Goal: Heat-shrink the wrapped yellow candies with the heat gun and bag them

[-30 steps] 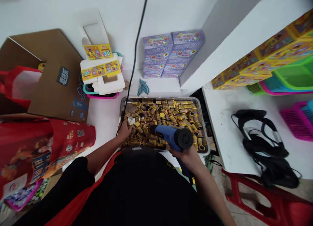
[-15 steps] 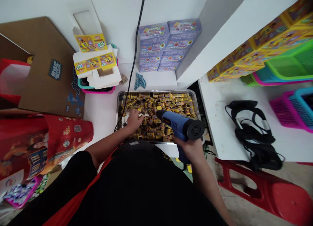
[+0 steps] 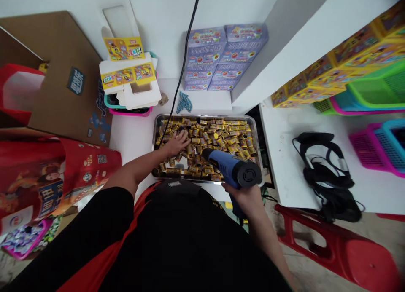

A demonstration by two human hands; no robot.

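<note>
Head view, right grip: the right hand (image 3: 248,197) is grasping the handle of a blue gun-shaped tool (image 3: 226,163), with the nozzle turned toward the left hand.
Left grip: the left hand (image 3: 177,143) is palm down on the small yellow pieces (image 3: 234,136), with fingers spread; it looks released, and I see no piece clenched in it.
Nozzle: over the pieces; whether it touches any, or whether the tool is running, I cannot tell.
Pieces: lying in the metal tray (image 3: 258,151) before the person, loose and in mixed directions; a pale bare patch shows near the left wrist.
Progress: I judge the work is under way, since tool and hand are both at the pieces. Which pieces are finished and which are left, I cannot tell, because all lie together in one heap.
Cable: a black cable (image 3: 182,68) hangs down to the tray's left part.
Behind tray: lilac boxes (image 3: 205,52) stand stacked against the wall.
Right side: a black strapped device (image 3: 329,174) rests on the white worktop (image 3: 281,153), near stacked baskets (image 3: 367,144).
</note>
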